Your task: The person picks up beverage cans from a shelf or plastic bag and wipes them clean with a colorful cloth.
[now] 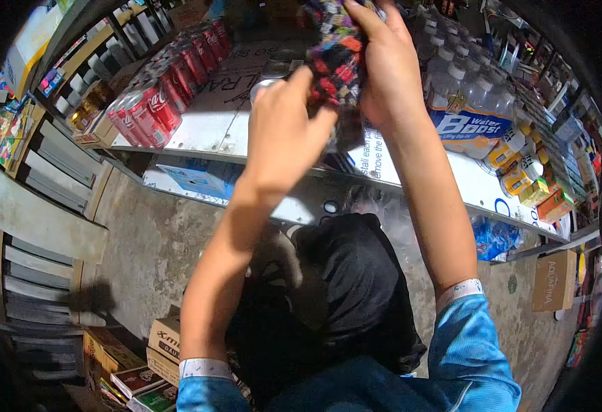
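Note:
A multicoloured patterned cloth [341,62], in red, black, purple and white, hangs bunched at the top middle over the shelf edge. My right hand [391,69] is closed around its upper right side, with the thumb lying across the fabric. At the cloth's lower left side, my left hand [284,123] has its fingers curled and the thumb pressed near the edge, gripping it. Motion blurs the cloth slightly, and its top runs out of view. Behind my left hand a round can top [267,88] is partly hidden.
Red soda cans [155,113] stand in rows on the shelf [212,134] at left. Wrapped clear bottles [469,103] and small yellow-labelled bottles [517,172] stand at right. Cartons [167,336] lie at lower left, an Aquafina box [555,281] at right. A slatted wooden bench [40,226] stands left.

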